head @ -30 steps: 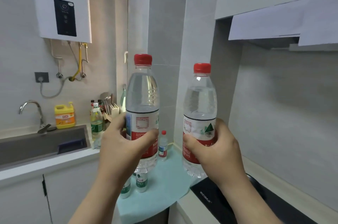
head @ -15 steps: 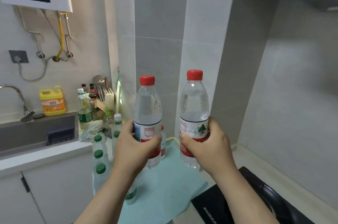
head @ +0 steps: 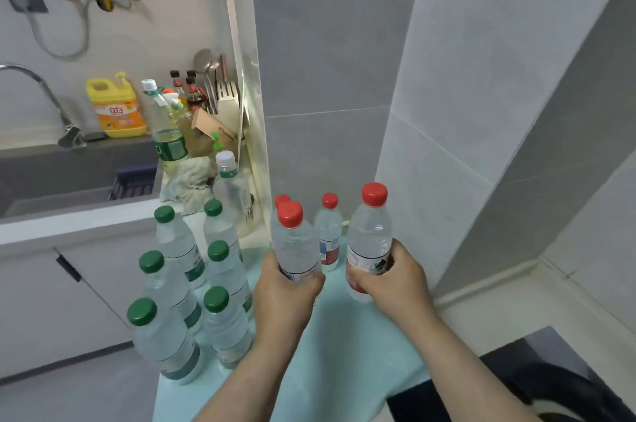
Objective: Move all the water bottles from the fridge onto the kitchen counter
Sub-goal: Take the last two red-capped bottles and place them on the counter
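Head view: the left grip (head: pixel 289 287) is clamped round a clear plastic water bottle with a red cap (head: pixel 294 242), and the right grip (head: pixel 395 280) is clamped round a second red-capped bottle (head: pixel 370 232). Both are upright, low over the back of the pale turquoise tabletop (head: pixel 344 352); whether their bases touch it is hidden. Six green-capped clear bottles (head: pixel 179 284) already stand along its left edge, and a small red-capped bottle (head: pixel 329 235) stands at the back. I judge these two only need setting down. The fridge is out of view, so what remains there is unknown.
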### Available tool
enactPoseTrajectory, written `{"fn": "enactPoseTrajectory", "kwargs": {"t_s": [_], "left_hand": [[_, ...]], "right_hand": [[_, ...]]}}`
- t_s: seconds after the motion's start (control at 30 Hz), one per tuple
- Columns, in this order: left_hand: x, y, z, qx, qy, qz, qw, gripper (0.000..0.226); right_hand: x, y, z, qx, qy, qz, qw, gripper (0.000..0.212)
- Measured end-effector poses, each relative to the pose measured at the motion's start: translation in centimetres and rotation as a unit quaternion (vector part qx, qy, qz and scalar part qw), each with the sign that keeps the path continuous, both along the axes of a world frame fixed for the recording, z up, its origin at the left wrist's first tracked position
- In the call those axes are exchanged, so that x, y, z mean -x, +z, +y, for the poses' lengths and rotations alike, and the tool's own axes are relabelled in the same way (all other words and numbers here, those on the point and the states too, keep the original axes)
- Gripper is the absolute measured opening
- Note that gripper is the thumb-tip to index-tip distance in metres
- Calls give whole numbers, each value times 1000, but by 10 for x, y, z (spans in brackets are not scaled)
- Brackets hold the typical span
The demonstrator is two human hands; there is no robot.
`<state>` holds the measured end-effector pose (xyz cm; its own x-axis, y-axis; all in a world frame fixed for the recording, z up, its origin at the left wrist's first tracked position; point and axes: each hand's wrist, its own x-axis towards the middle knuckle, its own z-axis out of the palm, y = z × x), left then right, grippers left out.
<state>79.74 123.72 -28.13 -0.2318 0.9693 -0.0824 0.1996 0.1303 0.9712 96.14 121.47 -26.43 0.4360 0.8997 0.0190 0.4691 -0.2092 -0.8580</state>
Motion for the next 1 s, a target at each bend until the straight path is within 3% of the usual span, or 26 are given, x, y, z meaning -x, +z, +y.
{"fn": "enactPoseTrajectory", "kwargs": {"t_s": [0.17,0.43,0.8,1.0], "left_hand": [[-14,-50,28,44,24,25,998,40],[-18,-95,50,68,58,29,996,40],[-19,-103,66,55,45,33,997,46],[-7,-95,56,40,20,43,998,62]], "right_hand": [[-4,-59,41,41,28,23,998,46],[-4,-106,76,66,59,35,995,32],[-10,-126,91,56,70,23,996,38],[-3,-133,81,52,84,39,994,49]]}}
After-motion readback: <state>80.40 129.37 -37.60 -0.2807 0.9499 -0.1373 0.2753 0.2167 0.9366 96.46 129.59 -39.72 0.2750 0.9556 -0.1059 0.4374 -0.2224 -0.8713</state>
